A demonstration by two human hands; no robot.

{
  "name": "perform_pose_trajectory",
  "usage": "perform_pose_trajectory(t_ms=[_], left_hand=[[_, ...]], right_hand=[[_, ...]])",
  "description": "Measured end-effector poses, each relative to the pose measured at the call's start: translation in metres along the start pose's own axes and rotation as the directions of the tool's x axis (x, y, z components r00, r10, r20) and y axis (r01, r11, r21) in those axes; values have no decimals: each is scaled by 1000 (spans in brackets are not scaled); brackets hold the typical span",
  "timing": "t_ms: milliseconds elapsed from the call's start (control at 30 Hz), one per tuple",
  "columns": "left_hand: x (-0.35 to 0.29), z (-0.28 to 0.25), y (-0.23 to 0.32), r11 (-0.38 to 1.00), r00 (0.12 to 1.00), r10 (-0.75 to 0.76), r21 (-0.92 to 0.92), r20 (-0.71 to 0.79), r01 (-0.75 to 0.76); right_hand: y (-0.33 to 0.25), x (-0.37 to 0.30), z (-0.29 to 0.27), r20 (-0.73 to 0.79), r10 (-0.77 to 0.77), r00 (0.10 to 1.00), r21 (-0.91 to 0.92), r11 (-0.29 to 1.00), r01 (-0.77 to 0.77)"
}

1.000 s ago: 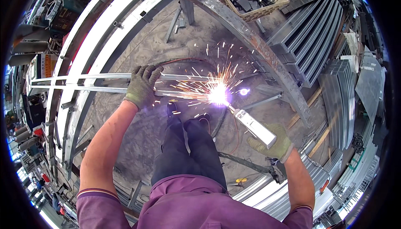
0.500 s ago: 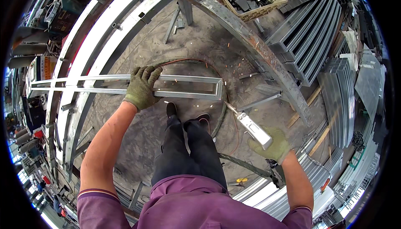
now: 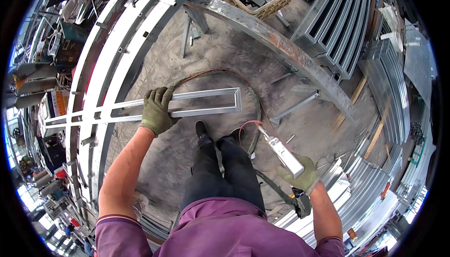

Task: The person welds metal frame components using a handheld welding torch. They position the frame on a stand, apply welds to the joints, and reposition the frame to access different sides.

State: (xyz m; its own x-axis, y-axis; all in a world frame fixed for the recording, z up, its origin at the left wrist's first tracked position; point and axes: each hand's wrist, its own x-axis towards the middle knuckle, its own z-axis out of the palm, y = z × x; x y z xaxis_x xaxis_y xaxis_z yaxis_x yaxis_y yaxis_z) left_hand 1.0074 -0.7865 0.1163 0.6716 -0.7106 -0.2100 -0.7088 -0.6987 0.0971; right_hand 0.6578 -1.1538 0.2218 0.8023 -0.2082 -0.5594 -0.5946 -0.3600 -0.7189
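The long axis of the rectangular metal frame (image 3: pixel 187 103) runs left to right across the view, from the stacked rails (image 3: pixel 93 93) at the left out to its closed short end (image 3: pixel 238 99) near the middle, above the person's shoes (image 3: pixel 213 132).

Going from the left: the left hand (image 3: pixel 157 109), in a green work glove, is wrapped over both long bars of the frame around mid-length, fingers curled and pressed down on the metal — a firm grasp, not a pinch. This hand is the nearer one; it is on the frame itself.

Further right, the frame's closed end stands free, with a dark hose and a red cable (image 3: pixel 248 125) curving around it on the concrete floor (image 3: pixel 220 55).

At the right, the right hand (image 3: pixel 302 177), also gloved, is closed around the grip of a silver handheld welding torch (image 3: pixel 281 151). The torch slants up and to the left, its nozzle aimed toward the frame's closed end but well apart from it — no contact, no spark visible. So the frame's end lies up-left of the right hand, along the line of the torch barrel.
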Motion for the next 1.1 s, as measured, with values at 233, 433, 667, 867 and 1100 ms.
perform_pose_trajectory(t_ms=[233, 433, 667, 867, 1100], left_hand=[[0, 5, -3, 999, 999, 11, -32, -31, -12], [0, 4, 0, 999, 998, 15, -40, -55, -17], [0, -2, 2, 999, 999, 9, -49, -54, -11], [1, -1, 0, 999, 1000, -17, -31, -1, 17], [2, -1, -1, 1000, 1000, -12, -12, -12, 11]], right_hand=[[-34, 6, 0, -24, -186, 982, -92, 979, 183], [-44, 29, -3, -29, -335, 942, -53, 941, 333], [-42, 43, -4, 47, -322, 945, -55, 944, 325], [-47, 53, -3, 64, -315, 947, -95, 943, 320], [-44, 52, -4, 52, -328, 943, -97, 939, 331]])
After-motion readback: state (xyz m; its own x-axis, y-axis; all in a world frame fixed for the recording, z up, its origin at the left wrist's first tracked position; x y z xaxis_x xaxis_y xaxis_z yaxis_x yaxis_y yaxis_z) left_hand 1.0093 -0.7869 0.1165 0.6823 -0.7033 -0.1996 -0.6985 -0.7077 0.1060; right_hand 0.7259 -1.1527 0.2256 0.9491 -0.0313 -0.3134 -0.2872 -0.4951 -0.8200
